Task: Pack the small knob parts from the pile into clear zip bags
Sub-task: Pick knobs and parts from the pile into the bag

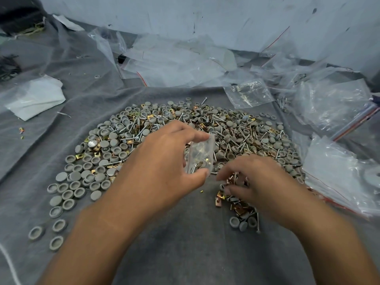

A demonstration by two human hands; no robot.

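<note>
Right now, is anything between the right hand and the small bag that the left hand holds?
Nothing visible: the right hand gathers parts just right of the small bag, which the left hand holds, with only bare grey cloth in the gap.

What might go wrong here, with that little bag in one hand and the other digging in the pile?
The left hand pinches the small clear bag only between thumb and fingers, so it may tip and spill. The right hand gathers from mixed screws and clips beside the grey caps, so a wrong piece may slip in.
</note>
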